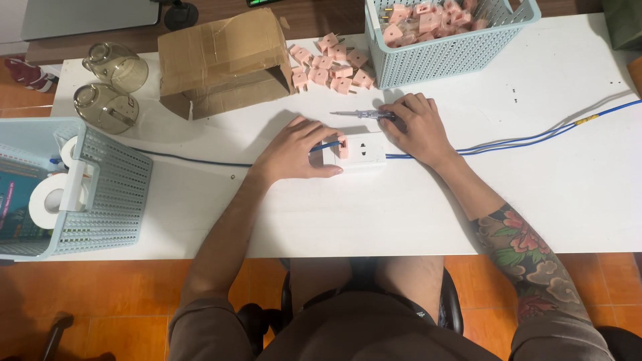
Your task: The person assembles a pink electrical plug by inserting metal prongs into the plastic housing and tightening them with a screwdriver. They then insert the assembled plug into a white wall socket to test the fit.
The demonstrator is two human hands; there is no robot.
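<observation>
A white desk (535, 200) carries all items. At its left edge a pale blue basket (110, 194) hangs partly over the side, holding white tape rolls (47, 197). A second pale blue basket (455, 47) sits at the far edge, right of centre, filled with pink plugs (428, 17). A torn cardboard box (221, 60) lies open-side down near the far edge, left of centre. Two smoky glass jugs (114, 83) lie on their sides by the far left corner. A loose heap of pink plugs (334, 63) lies between the box and the far basket.

A white socket block (361, 152) rests at the desk's centre, with a pink plug (342, 146) seated at its left end. Blue cable (535, 137) runs from the block's right side to the right edge; a dark cable (194, 159) runs from behind the left hand to the left basket.

Left hand (294, 150): palm down, touching the block's left end, thumb along its near side, fingers curled over a short blue wire (324, 145) beside the plug. Whether it pinches the wire, I cannot tell.

Right hand (418, 127): just behind the block's right end, fingers curled closed around the handle of a thin tester screwdriver (361, 114), whose shaft points left, lying low over the desk.
</observation>
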